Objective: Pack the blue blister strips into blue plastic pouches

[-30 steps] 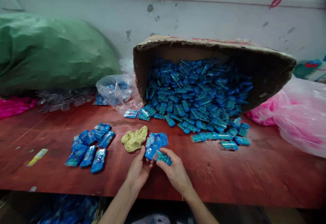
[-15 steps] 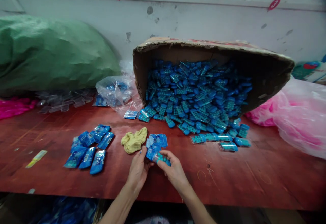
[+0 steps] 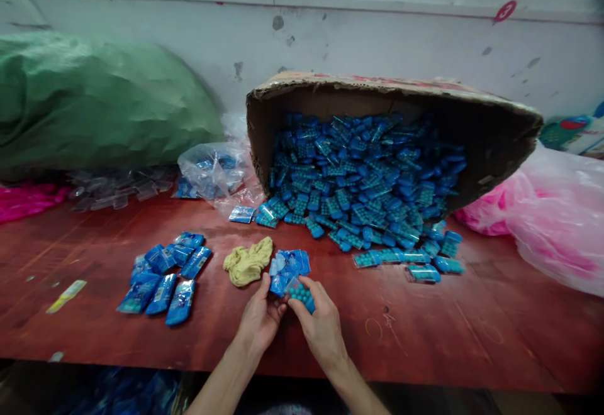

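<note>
R hand (image 3: 321, 327): fingers closed on small clear box (image 3: 301, 294) of blue-green beads, held over tabletop (image 3: 438, 333) nr front edge. L hand (image 3: 261, 319): fingers curled at blue wrapper (image 3: 279, 285), adj. to box; grip on it can't be told. Wrapper pile (image 3: 296, 260) just beyond, yellow cloth (image 3: 248, 263) to its L. Blue packets (image 3: 180, 302) further L. Tipped carton (image 3: 257, 132) behind, w/ many sim. boxes (image 3: 358, 176).

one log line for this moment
left hand: at wrappers | right hand: holds bead pack | cloth: beside wrappers | box: tipped, more packs inside
</note>
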Demonstrator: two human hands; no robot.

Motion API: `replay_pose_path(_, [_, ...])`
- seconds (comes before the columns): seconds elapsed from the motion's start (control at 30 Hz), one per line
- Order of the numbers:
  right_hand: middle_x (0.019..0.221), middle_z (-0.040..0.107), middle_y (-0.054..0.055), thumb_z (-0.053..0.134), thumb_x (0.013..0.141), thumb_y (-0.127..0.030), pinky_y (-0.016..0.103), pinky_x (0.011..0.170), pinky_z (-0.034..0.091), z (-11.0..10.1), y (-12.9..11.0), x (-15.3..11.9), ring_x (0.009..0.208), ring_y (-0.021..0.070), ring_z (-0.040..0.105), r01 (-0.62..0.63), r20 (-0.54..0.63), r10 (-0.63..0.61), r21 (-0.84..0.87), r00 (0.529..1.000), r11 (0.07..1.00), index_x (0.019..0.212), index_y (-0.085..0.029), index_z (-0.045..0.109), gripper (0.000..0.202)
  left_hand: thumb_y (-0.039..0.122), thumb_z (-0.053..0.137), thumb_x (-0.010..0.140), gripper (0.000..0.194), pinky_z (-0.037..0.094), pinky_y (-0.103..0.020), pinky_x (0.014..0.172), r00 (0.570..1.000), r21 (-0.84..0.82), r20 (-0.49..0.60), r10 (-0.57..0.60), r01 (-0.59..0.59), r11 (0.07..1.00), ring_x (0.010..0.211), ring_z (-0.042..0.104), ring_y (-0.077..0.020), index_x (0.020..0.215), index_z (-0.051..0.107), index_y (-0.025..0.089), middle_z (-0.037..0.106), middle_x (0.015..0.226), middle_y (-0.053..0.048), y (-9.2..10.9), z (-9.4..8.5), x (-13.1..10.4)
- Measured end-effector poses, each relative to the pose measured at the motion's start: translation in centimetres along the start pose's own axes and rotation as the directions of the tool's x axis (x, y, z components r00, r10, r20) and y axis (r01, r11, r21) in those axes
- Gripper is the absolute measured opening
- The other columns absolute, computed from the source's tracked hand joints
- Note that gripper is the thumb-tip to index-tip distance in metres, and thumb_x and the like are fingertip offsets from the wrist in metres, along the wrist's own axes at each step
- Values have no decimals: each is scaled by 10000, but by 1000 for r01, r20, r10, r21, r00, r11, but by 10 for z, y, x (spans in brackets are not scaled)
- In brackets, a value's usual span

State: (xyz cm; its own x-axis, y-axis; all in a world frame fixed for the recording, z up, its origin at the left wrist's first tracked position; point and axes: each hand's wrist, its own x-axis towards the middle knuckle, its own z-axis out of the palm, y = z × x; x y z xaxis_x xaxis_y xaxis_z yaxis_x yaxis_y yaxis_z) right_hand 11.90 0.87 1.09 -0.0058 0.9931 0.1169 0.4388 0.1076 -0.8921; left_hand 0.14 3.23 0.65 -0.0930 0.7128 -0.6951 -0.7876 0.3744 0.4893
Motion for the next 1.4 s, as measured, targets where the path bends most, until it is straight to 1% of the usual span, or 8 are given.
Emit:
replay_pose_path(0.27, [930, 589, 37, 545, 784, -237, 249, 754, 459, 2, 2, -9, 831, 176, 590, 35, 49, -36, 26, 998, 999, 1106, -238, 544, 322, 291, 613, 714, 182, 429, -211, 398, 997, 19, 68, 46, -48, 999, 482, 574, -131, 742, 576, 115, 639, 606, -46, -3, -4, 4])
replay_pose_path(0.6, [1025, 627, 39, 584, 739, -245, 307, 833, 459, -4, 2, 2, 928, 195, 582, -161, 150, 117, 320, 982, 934, 1126, -200, 532, 393, 325, 674, 641, 220, 412, -194, 429, 964, 113, 216, 158, -185, 976, 509, 567, -110, 734, 603, 139, 644, 624, -10, -1, -7, -1])
replay_pose_path(0.87, [909, 589, 48, 542, 776, -241, 274, 748, 464, 1, 8, -3, 830, 193, 583, 50, 45, -49, -14, 998, 999, 1066, -230, 582, 293, 315, 658, 664, 210, 445, -207, 470, 967, 121, 247, 69, -101, 987, 535, 581, -115, 758, 608, 134, 657, 640, -25, -8, -4, -4])
replay_pose_path(0.97, [975, 575, 58, 513, 792, -240, 291, 784, 458, -4, 6, -6, 893, 203, 570, 75, 112, -71, -27, 991, 997, 1148, -245, 529, 357, 251, 661, 669, 181, 470, -215, 532, 973, 152, 230, 16, -53, 987, 591, 606, -128, 789, 615, 123, 669, 680, -42, -7, -3, -4])
replay_pose_path(1.1, [1154, 533, 44, 454, 823, -228, 293, 828, 452, -22, 3, -5, 966, 179, 552, -16, 321, -42, 176, 946, 984, 1271, -267, 392, 454, 269, 627, 701, 163, 476, -244, 504, 976, 256, 215, -48, -9, 967, 547, 606, -145, 789, 600, 134, 663, 643, -43, 0, -7, -4])
replay_pose_path(1.17, [1074, 579, 40, 453, 822, -242, 273, 724, 491, -26, 4, -5, 832, 163, 591, -79, 344, -3, 224, 939, 971, 1235, -256, 434, 414, 274, 629, 698, 165, 477, -254, 496, 979, 290, 200, -38, -22, 957, 539, 608, -152, 783, 588, 139, 661, 637, -39, 2, -8, -5])
replay_pose_path(1.27, [867, 620, 34, 472, 806, -260, 242, 573, 495, -20, 7, -7, 650, 144, 586, -154, 247, 89, 256, 965, 954, 1125, -209, 509, 325, 262, 643, 685, 171, 482, -258, 540, 977, 271, 212, 29, -88, 959, 583, 620, -157, 789, 576, 143, 664, 658, -35, 0, -4, -10])
replay_pose_path(1.4, [757, 596, 13, 509, 779, -251, 218, 528, 472, -7, 8, -9, 617, 135, 563, -199, 202, 137, 331, 970, 922, 1047, -200, 528, 273, 251, 632, 699, 138, 467, -241, 551, 957, 252, 289, -13, -63, 966, 554, 599, -134, 743, 578, 132, 648, 620, -24, -1, 0, -17])
